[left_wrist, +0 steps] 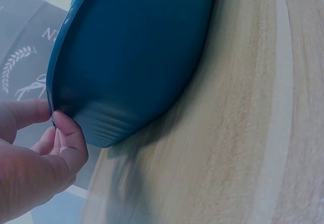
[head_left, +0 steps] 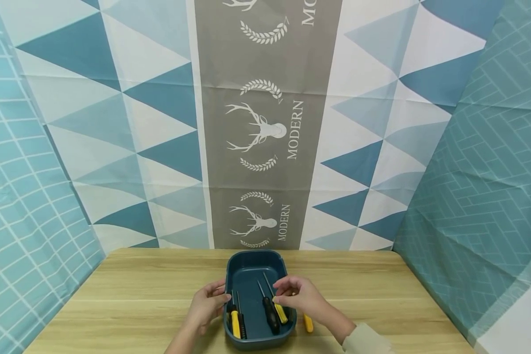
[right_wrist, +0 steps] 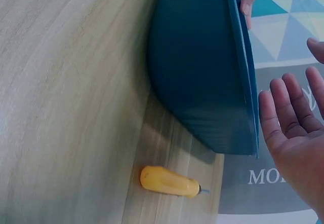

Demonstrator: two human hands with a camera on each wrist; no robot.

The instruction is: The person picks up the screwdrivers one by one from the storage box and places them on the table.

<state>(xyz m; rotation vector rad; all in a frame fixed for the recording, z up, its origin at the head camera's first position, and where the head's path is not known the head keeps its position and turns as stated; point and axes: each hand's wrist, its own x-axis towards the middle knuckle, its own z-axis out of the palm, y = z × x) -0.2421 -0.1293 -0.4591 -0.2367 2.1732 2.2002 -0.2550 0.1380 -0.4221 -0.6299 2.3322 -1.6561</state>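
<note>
A dark blue plastic bin (head_left: 251, 307) stands on the table with several screwdrivers lying in it. My left hand (head_left: 208, 305) pinches the bin's left rim between thumb and fingers; the left wrist view shows this hand (left_wrist: 45, 158) at the rim too. Over the bin's right side is my right hand (head_left: 304, 299), its fingers loosely bent, just above a yellow screwdriver (head_left: 280, 312). Nothing shows in its fingers in the right wrist view. Beside that tool lies a black screwdriver (head_left: 271, 314). Another yellow-handled screwdriver (head_left: 235, 322) and a dark-handled one (head_left: 242, 325) lie along the left wall.
Outside the bin, to its right, a screwdriver with a yellow handle (right_wrist: 169, 182) lies on the wooden table (head_left: 159, 275). Patterned cloth (head_left: 256, 162) hangs behind the table, with teal cloths on both sides.
</note>
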